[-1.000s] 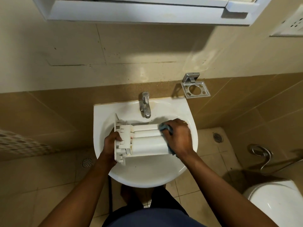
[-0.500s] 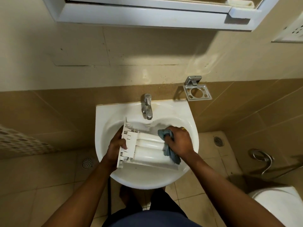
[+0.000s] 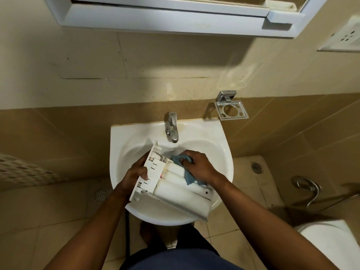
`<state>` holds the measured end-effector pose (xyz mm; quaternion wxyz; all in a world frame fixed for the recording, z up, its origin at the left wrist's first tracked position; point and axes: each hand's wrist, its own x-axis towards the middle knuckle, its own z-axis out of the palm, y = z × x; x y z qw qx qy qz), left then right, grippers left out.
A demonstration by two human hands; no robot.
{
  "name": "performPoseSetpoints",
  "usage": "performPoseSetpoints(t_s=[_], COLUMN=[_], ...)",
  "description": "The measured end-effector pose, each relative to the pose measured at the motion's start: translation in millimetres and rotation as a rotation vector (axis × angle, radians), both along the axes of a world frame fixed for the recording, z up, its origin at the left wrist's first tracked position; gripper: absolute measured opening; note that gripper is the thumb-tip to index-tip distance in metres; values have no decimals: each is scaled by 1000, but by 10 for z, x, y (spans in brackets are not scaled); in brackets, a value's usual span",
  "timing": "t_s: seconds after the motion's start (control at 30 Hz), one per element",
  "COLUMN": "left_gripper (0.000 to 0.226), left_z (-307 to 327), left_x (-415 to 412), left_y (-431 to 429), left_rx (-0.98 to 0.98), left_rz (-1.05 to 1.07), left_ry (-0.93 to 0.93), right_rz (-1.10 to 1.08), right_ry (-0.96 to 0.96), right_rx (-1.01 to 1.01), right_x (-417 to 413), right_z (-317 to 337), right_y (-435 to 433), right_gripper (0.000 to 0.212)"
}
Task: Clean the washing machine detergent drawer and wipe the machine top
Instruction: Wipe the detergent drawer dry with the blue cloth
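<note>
Detergent drawer (image 3: 175,193) now lies skewed across the sink (image 3: 224,145). The left hand (image 3: 134,176) grips its end, and the right hand (image 3: 200,166) clutches the cloth (image 3: 188,177), so wiping continues.

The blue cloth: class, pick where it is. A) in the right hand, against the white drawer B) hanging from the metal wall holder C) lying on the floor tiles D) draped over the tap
A: the right hand grips the blue cloth against the detergent drawer, which the left hand holds over the sink.
</note>
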<state>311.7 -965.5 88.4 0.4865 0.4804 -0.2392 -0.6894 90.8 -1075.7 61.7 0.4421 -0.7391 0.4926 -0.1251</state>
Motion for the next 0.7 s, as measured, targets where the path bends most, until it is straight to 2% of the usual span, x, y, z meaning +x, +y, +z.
performPoseSetpoints(t_s=[0.17, 0.27, 0.33, 0.47, 0.57, 0.67, 0.7], left_gripper=[80, 63, 40, 34, 36, 48, 44], left_z=[-76, -56, 6, 5, -13, -57, -58], left_x=[101, 129, 116, 141, 213, 281, 298], left_y=[69, 102, 111, 94, 88, 110, 113], left_rx=[72, 144, 239, 343, 420, 462, 474], left_rz=[21, 91, 123, 192, 228, 219, 218], left_ry=[-11, 46, 113, 129, 126, 79, 68], right_rz=[-18, -114, -250, -457, -426, -269, -211], right_ry=[129, 124, 52, -161, -347, -540, -581], right_rx=[67, 99, 89, 21, 204, 497, 576], right_x=[-551, -705, -702, -557, -511, -635, -683], right_z=[-133, -133, -114, -33, 48, 174, 207], right_y=[7, -11, -17, 19, 11, -15, -12], right_gripper=[13, 11, 13, 15, 21, 31, 35])
